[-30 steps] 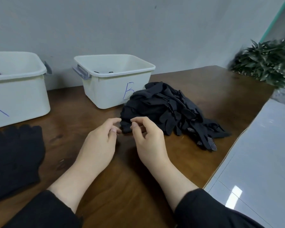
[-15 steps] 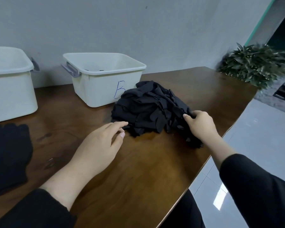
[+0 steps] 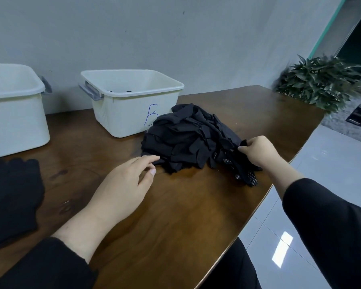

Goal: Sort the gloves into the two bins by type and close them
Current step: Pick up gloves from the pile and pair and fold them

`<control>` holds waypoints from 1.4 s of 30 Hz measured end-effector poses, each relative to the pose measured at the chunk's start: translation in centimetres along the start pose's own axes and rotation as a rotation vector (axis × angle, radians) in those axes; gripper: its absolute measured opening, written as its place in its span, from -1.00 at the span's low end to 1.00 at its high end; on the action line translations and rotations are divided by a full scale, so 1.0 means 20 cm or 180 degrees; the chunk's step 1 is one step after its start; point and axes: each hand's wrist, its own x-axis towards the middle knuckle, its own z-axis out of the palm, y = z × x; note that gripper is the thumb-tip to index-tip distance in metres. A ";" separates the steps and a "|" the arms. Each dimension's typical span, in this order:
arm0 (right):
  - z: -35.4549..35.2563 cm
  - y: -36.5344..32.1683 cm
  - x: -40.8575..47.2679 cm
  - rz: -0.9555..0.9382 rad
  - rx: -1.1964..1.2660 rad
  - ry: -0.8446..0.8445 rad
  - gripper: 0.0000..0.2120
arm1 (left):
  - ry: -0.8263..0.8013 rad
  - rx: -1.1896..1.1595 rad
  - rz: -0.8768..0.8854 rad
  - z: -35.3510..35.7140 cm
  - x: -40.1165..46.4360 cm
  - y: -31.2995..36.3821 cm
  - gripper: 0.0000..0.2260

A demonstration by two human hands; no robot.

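While a heap of black gloves (image 3: 188, 140) is lying in the middle of a brown wooden table (image 3: 175, 215), the person's right hand (image 3: 258, 151) is pinching a fold of glove fabric at the heap's right edge, fingers curled round it. Their left hand (image 3: 123, 184) is resting on the table with fingers relaxed and straight, fingertips just reaching the heap's near left edge. Touching the heap from behind, a white bin marked B (image 3: 131, 101) is standing open. Farther left, a second white bin (image 3: 15, 109) is also standing open. Separate black gloves (image 3: 10, 197) are lying flat at the table's left edge. A leafy plant (image 3: 321, 84) is sitting beyond the far right corner.
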 end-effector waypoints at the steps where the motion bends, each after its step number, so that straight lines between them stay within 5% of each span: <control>1: 0.00 0.01 0.01 -0.0008 0.0049 0.0089 -0.73 | -0.0007 0.0002 -0.0005 0.00 0.00 0.00 -0.69; 8: -0.24 -0.17 -0.09 -0.0773 0.1353 0.1086 -0.81 | -0.0019 0.0012 -0.0006 0.00 0.00 0.00 -0.69; 12: -0.41 -0.37 -0.22 -0.0959 0.2796 -0.0064 -0.82 | 0.0074 -0.0009 0.0046 -0.02 0.00 0.01 -0.66; 15: -0.46 -0.49 -0.29 -0.1184 0.3167 -0.0868 -0.91 | 0.0216 -0.0355 0.0047 -0.03 0.00 0.02 -0.59; 22: -0.38 -0.80 -0.48 -0.1571 0.2542 -0.2040 -0.86 | 0.0321 -0.2214 0.0002 -0.09 -0.08 0.06 -0.46; 25: -0.28 -0.92 -0.52 -0.1801 0.1887 -0.2353 -0.70 | 0.0476 -0.2280 -0.0403 -0.14 -0.13 0.07 -0.61; 28: -0.18 -1.03 -0.58 -0.1831 0.1632 -0.2584 -0.82 | 0.0806 -0.2165 -0.0697 -0.19 -0.18 0.04 -0.81; 31: -0.07 -1.14 -0.60 -0.2069 0.1411 -0.2362 -0.86 | 0.1199 -0.1992 -0.0755 -0.26 -0.24 -0.01 -0.86; 35: 0.06 -1.30 -0.62 -0.2769 0.1583 -0.1199 -0.87 | 0.2049 -0.0864 -0.0755 -0.38 -0.32 -0.08 -0.87; 38: 0.12 -1.32 -0.72 -0.3259 0.1823 -0.0345 -0.82 | 0.2087 -0.0059 -0.0585 -0.46 -0.39 -0.13 -0.85; 42: 0.39 -1.15 -0.87 -0.3867 0.1128 -0.0435 -0.90 | 0.2079 0.0403 -0.0602 -0.56 -0.47 -0.21 -0.79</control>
